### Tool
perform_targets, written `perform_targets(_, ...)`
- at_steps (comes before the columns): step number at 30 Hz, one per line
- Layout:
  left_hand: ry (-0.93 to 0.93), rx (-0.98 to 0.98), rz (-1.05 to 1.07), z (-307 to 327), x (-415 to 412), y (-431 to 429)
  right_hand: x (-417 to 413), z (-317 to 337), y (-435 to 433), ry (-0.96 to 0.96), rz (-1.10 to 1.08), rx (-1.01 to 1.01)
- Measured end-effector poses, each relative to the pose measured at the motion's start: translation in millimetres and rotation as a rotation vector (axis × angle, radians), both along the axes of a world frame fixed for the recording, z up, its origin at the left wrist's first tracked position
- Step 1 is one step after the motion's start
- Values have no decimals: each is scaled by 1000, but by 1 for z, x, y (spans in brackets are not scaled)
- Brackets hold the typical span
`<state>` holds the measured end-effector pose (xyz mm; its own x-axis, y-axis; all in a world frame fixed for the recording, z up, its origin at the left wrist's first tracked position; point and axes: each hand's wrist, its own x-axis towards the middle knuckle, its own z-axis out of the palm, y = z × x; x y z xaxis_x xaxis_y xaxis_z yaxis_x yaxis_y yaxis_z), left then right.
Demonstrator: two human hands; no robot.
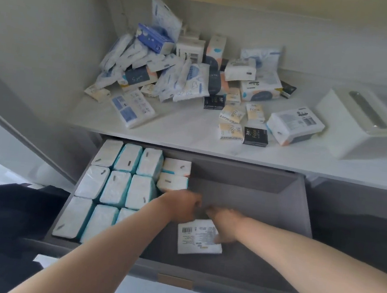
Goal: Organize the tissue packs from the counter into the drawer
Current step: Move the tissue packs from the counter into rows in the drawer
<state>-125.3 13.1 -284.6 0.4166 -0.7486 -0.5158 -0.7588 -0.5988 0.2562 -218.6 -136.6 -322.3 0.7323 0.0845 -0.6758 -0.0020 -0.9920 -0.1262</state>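
Observation:
In the open grey drawer (250, 191), white and teal tissue packs (115, 185) stand in tight rows on the left side. A white tissue pack with a barcode label (197, 239) lies on the drawer floor near the middle. My right hand (225, 224) grips its right edge, with the thumb on the label. My left hand (182, 207) is at the pack's upper left corner with its fingers curled; blur hides whether it holds the pack. A heap of mixed tissue packs (171, 76) lies on the white counter (177, 130) above.
A white tissue box holder (361, 122) lies on the counter at the right. A larger white pack (295, 125) and small yellow and black packs (232, 113) lie beside it. The drawer's right half shows bare grey floor. A cabinet wall rises on the left.

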Motion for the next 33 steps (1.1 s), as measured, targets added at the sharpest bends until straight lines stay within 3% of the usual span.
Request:
perform_targets(3,132,206,-22,-14,-6,-5,-8,-15,15,-31,-21,3)
perform_targets(6,277,246,9,-21,-7,-5,-15,-23,23,-126,25,-87)
perform_targets(11,301,257,51,-31,-3,-4,-10,-16,16,-97,74,-197)
perform_targets(15,355,180,82,-37,2,-9,-4,-1,1,-180,-33,-144)
perform_targets(19,255,6,194,-29,-2,-32,2,16,-26,-352,-90,-161)
perform_targets(21,154,-57,292,-27,-4,-48,1,20,-41,-366,-294,-131)
perform_targets(24,92,-91,468,-30,-6,-70,0,27,-54,-313,-868,9)
perform_targets(25,158,-100,506,-31,-8,-75,2,29,-55,-224,-1026,105)
perform_targets(27,465,-103,511,-32,-15,-84,3,32,-54,-32,-1171,301)
perform_targets(29,719,-29,439,-32,-22,-88,2,29,-53,12,-1108,311)
perform_targets(30,725,25,383,-32,-22,-88,0,26,-55,-25,-1050,261)
perform_targets(33,469,101,239,-32,-11,-84,-4,16,-69,-143,-840,170)
